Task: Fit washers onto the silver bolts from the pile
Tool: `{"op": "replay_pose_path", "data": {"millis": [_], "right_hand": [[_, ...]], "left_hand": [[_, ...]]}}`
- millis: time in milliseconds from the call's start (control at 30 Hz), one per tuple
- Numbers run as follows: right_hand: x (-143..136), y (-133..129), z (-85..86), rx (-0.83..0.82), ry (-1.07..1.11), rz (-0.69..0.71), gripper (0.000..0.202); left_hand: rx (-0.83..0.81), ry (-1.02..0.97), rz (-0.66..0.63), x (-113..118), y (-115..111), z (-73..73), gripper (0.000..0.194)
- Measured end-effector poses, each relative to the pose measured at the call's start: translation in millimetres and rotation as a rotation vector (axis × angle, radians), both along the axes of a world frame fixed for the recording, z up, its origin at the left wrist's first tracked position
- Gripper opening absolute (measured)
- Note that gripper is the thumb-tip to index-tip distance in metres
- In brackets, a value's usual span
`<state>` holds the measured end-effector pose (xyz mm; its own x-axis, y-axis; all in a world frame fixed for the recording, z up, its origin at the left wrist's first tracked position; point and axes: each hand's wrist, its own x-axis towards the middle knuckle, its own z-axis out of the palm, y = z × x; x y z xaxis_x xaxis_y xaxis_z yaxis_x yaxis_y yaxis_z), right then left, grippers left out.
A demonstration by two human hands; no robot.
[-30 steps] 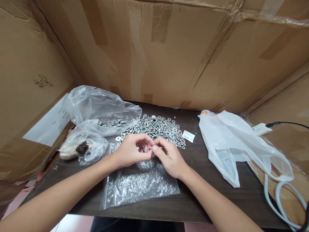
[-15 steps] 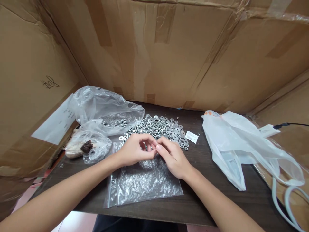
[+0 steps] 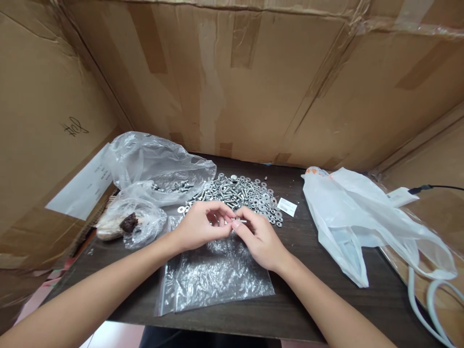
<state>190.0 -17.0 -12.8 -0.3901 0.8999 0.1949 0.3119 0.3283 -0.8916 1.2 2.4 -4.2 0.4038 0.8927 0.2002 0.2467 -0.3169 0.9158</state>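
While both hands meet over the middle of the dark table (image 3: 326,309), the left hand (image 3: 197,227) is curled shut around some small metal bits, can't tell exactly what. The right hand (image 3: 259,237) pinches a small bolt (image 3: 240,221) between fingertips, touching the left. They hover over a flat zip bag (image 3: 217,273), just in front of the pile of bolts and washers (image 3: 241,193). A white plastic bag (image 3: 358,217) sits off to the right.
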Motion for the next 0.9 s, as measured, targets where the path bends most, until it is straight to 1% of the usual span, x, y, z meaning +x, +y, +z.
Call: {"op": "replay_pose_path", "data": {"millis": [67, 200, 233, 267, 300, 333, 433, 467, 500, 533, 633, 667, 700, 767, 833, 900], "right_hand": [[0.2, 1.0, 0.1, -0.032, 0.016, 0.002, 0.024], [-3.8, 2.9, -6.4, -0.169, 0.074, 0.014, 0.053], [-4.9, 2.9, -7.9, -0.209, 0.084, 0.015, 0.058], [-5.5, 2.6, -8.6, -0.233, 0.089, 0.011, 0.060], [-5.7, 2.2, -8.6, -0.232, 0.088, 0.005, 0.059], [-5.3, 1.7, -7.8, -0.203, 0.080, -0.006, 0.055], [-2.5, 0.4, -3.4, -0.059, 0.053, -0.023, 0.032], [-1.6, 0.4, -2.4, -0.035, 0.048, -0.023, 0.026], [-1.1, 0.5, -2.2, -0.036, 0.049, -0.018, 0.026], [-1.0, 0.9, -2.7, -0.058, 0.056, -0.008, 0.030], [-2.7, 2.0, -7.3, -0.175, 0.083, 0.022, 0.055], [-3.4, 2.1, -8.6, -0.211, 0.088, 0.025, 0.060], [-3.9, 2.0, -9.3, -0.230, 0.091, 0.019, 0.063], [-3.8, 1.1, -7.8, -0.189, 0.078, -0.010, 0.059], [-2.4, 0.1, -3.7, -0.096, 0.061, -0.026, 0.045], [-0.8, -0.3, 0.0, -0.037, 0.055, -0.024, 0.029]], "left_hand": [[0.063, 0.017, 0.010, -1.1, -0.4, 0.1, 0.013], [0.376, 0.100, -0.020, -3.5, -3.4, 0.5, 0.009], [0.431, 0.110, -0.023, -3.7, -3.8, 0.5, 0.008], [0.447, 0.115, -0.021, -3.9, -3.7, 0.5, 0.007], [0.421, 0.117, -0.020, -3.8, -3.2, 0.5, 0.007], [0.357, 0.111, -0.016, -3.6, -2.4, 0.6, 0.008], [0.095, 0.050, -0.020, -2.8, 0.4, 1.6, 0.012], [0.042, 0.026, -0.026, -2.7, 0.7, 2.2, 0.013], [0.026, 0.013, -0.033, -2.6, 0.7, 2.9, 0.013], [0.049, 0.016, -0.040, -2.6, 0.1, 3.7, 0.012], [0.239, 0.080, -0.050, -2.9, -3.1, 5.2, 0.008], [0.283, 0.096, -0.048, -3.0, -3.8, 5.1, 0.007], [0.290, 0.099, -0.044, -3.0, -4.0, 4.8, 0.007], [0.197, 0.069, -0.032, -2.8, -2.9, 3.6, 0.009], [0.049, 0.015, -0.032, -2.5, -0.5, 2.6, 0.011], [-0.045, -0.039, -0.040, -2.0, 1.3, 2.7, 0.011]]}}
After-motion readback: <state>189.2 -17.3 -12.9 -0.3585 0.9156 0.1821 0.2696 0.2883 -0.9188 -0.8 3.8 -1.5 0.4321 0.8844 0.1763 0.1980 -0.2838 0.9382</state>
